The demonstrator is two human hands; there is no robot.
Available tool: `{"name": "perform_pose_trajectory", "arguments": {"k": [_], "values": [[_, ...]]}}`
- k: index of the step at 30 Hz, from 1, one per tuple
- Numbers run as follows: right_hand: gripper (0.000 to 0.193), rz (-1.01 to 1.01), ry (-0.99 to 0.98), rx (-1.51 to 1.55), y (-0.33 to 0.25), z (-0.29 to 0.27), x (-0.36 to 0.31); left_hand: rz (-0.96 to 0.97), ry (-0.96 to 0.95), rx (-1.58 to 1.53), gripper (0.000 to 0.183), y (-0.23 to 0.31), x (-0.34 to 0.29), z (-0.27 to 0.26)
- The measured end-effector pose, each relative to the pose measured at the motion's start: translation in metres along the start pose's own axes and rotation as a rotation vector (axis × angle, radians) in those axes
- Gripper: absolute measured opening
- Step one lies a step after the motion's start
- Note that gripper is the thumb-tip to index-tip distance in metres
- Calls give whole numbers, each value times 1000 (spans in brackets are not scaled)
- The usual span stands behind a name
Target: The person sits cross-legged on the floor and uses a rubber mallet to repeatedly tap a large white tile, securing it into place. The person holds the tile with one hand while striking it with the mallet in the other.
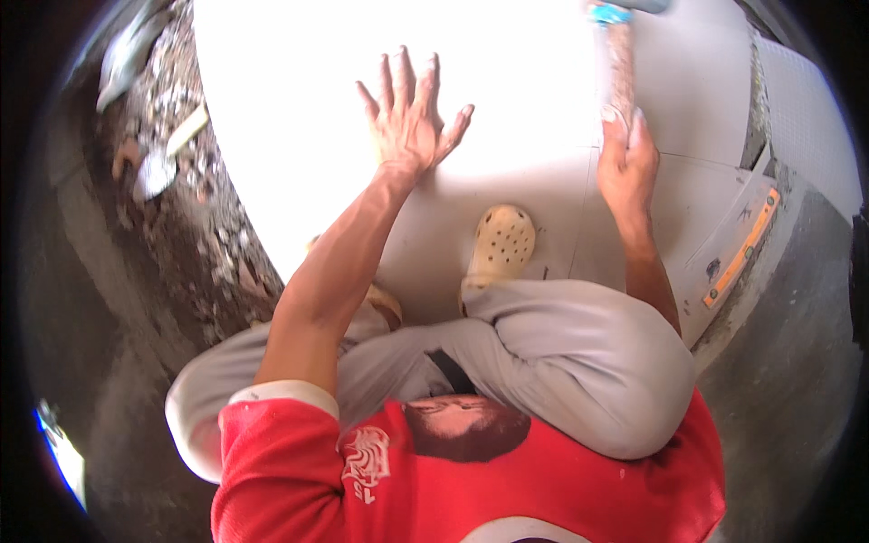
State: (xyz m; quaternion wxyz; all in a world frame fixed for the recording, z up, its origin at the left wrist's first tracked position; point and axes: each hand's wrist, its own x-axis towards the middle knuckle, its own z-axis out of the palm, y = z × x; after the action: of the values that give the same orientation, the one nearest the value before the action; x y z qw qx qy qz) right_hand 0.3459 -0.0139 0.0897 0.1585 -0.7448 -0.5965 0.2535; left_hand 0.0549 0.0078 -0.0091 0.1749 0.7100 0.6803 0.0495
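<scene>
Loose rubble (201, 204) lies well to the left of a worker's pale yellow clog (503, 242). Beyond the clog and to its left, the worker's left hand (405, 128) is open, palm down, all 5 digits spread over the white tiles (516, 100); its contact with them is hard to judge. Beyond the clog and to its right, the right hand (627, 167) grips 1 hammer (622, 68) by the near end of its wooden handle. The handle's long axis runs almost straight away from the worker, its blue-banded end and partly visible grey head farthest from the clog. Farther right of the clog, 1 orange spirit level (742, 247) slants outward, its far end rightmost.
</scene>
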Motion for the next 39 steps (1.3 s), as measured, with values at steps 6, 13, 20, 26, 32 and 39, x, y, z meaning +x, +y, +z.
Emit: {"name": "perform_pose_trajectory", "arguments": {"k": [6, 13, 20, 26, 32, 39], "values": [[31, -193, 373, 473, 2, -46, 50, 57, 112, -68, 95, -8, 6, 5], [38, -24, -130, -219, -31, 37, -15, 56, 102, -116, 97, -10, 0, 11], [32, 136, -26, 722, -36, -9, 3, 90, 144, -187, 101, -23, -3, 18], [34, 129, 4, 350, -33, 68, -25, 83, 101, -266, 103, -25, -4, 10], [32, 159, 69, 1004, -48, 4, 19, 61, 178, -80, 107, -43, 46, -17], [40, -134, 474, 990, -97, 33, 64, -53, 75, 56, 108, -54, 65, -36]]}}
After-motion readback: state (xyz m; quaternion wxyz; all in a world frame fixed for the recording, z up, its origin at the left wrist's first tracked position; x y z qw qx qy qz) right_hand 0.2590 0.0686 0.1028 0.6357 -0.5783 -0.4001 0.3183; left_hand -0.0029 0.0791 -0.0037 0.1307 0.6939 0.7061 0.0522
